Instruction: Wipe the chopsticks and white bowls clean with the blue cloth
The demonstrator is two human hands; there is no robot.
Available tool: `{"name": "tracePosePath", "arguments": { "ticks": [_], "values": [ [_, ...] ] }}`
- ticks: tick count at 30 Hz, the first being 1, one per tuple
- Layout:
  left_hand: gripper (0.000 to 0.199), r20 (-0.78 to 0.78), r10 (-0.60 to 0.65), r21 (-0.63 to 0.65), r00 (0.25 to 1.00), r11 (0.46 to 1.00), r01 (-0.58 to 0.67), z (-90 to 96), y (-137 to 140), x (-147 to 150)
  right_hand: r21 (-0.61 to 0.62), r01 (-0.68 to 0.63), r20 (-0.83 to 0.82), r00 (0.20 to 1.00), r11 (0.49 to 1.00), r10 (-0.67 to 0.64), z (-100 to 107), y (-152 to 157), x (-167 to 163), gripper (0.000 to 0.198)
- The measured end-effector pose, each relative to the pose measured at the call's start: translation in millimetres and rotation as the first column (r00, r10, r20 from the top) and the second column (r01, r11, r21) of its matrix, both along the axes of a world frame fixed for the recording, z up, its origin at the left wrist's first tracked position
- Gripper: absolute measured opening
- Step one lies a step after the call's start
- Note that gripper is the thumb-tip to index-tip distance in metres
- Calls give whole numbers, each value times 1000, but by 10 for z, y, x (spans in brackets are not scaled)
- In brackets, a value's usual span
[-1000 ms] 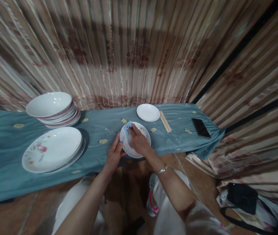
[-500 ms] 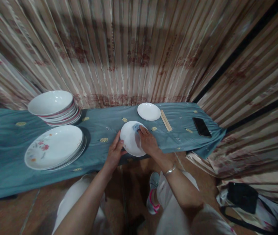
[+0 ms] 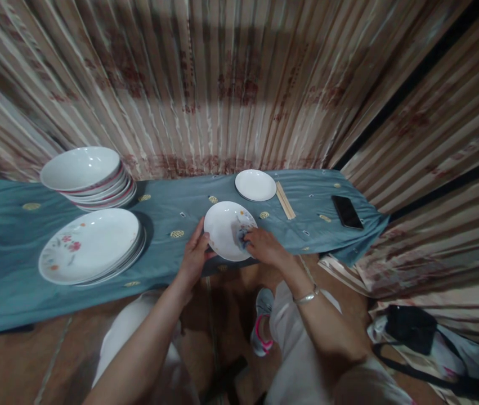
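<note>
Tabletop (image 3: 167, 208), 1 pc., draped in teal fabric w/ yellow motifs.

Plate stack (image 3: 104, 242), floral, several pcs.; landmark for all entries below.

Bowl stack (image 3: 83, 169), white w/ red bands; just behind plate stack.

Floral plate (image 3: 222, 225), 1 pc., round, white glazed; R of plate stack, well apart, near tabletop's front edge. Resting on tabletop or lifted: can't tell. Handling (est.): fairly light, rigid, slick glaze, esp. if damp; likely ceramic, so breakable if dropped. Best hold: rim, thumb above, fingers below.

White dish (image 3: 256, 184), plain; R of plate stack, farther back.

R hand (image 3: 267, 247), R of plate stack, beyond floral plate's middle: fingers bunched, closed on cloth, pressing it to plate's R side.

L hand (image 3: 195, 256), R of plate stack, nearer than R hand: fingers part-curled, gripping floral plate's L rim, thumb on top.

Phone (image 3: 347, 212), black; far R of plate stack.

Blue cloth (image 3: 242, 235), approx. colour, blurred, mostly hidden; R of plate stack, on floral plate. Soft, thin (est.); pinch anywhere.
</note>
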State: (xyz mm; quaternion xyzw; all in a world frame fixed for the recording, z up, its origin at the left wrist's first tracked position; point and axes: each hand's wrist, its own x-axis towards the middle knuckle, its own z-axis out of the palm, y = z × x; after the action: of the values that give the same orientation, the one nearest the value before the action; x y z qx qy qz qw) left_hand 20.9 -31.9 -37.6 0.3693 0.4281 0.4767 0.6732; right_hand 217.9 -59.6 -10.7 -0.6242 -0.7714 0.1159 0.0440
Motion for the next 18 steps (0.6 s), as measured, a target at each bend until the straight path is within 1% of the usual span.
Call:
{"name": "tracePosePath", "arguments": {
  "ticks": [5,7,10,14,18],
  "values": [
    [65,12,5,0,1000,1000,-5,-7,1,4,-80,-78,-215,975,994,59,58,-7,2,21],
    [66,20,-6,-1,1000,1000,6,9,-3,5,-127,-113,-326,943,985,67,67,3,-28,19],
    [67,28,-12,-1,1000,1000,12,23,-7,5,-177,-151,-497,867,973,44,73,14,-106,19],
    [66,16,-4,12,1000,1000,3,-8,0,3,-157,-169,-658,753,973,24,52,27,-245,27],
    [64,6,13,15,1000,1000,-13,-41,8,1,-93,-140,-737,675,986,26,-11,52,-384,30]
  ]
}}
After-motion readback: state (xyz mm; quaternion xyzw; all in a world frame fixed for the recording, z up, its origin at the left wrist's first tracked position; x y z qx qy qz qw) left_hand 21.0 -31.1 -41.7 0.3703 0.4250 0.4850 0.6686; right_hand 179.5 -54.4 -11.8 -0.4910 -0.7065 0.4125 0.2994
